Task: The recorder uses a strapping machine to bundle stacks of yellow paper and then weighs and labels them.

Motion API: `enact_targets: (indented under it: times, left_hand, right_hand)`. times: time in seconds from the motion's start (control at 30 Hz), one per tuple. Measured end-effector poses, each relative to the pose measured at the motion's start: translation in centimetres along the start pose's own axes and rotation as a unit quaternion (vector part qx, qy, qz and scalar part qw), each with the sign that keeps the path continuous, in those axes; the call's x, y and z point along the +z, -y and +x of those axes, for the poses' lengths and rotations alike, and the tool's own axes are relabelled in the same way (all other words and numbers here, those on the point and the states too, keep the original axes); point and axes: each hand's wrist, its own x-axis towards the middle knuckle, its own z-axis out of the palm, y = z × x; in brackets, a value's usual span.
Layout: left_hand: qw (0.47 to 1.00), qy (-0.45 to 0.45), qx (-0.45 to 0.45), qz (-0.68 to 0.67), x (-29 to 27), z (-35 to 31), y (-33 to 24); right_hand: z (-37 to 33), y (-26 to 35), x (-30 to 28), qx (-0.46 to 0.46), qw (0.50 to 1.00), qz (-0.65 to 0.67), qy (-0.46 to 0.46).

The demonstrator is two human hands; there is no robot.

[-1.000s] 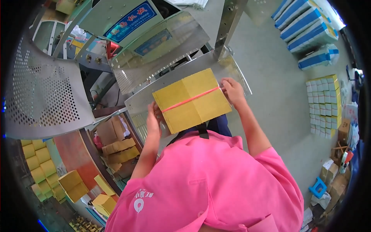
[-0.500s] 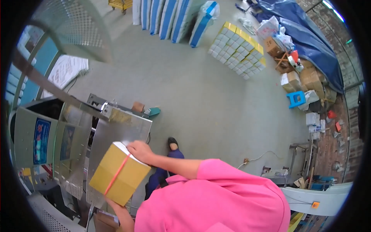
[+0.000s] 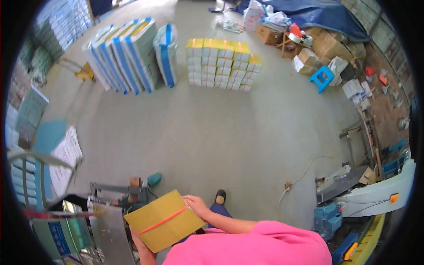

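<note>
Head cam: L hand (image 3: 136, 238) & R hand (image 3: 198, 206) clasp 1 yellow bundle (image 3: 173, 231) w/ 1 red band (image 3: 163, 220), nr R edge of metal bench (image 3: 110, 234). Grey flr (image 3: 221, 128): 1 blue stool (image 3: 327, 72), 1 yellow-topped stack (image 3: 223, 64).

Place: factory workshop
Near left: metal-plated machine (image 3: 110, 227)
Near right: blue motor (image 3: 327, 216)
Far: stacked yellow-topped bundles (image 3: 221, 66), blue-striped packs (image 3: 134, 64)
Far right: cardboard boxes (image 3: 329, 46), blue tarpaulin (image 3: 313, 17)

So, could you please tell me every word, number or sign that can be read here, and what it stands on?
Blue machine label: too small to read.
White sheets at left: blurred print, unreadable.
Orange sticker on white machine: too small to read.
Yellow bundle: no print visible.
</note>
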Motion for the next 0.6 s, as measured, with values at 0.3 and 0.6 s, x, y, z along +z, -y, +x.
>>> enact_targets:
  times: [0.3, 0.6]
  left_hand:
    - [0.969, 0.149, 0.042, 0.191, 30.3, 3.5, 6.2]
    - [0.900, 0.281, 0.005, 0.334, 48.8, 17.2, 10.8]
  right_hand:
    - [3.3, 5.1, -22.9, 0.025, 0.975, 0.134, -0.175]
    - [10.4, 11.4, -38.4, 0.042, 0.929, 0.263, -0.256]
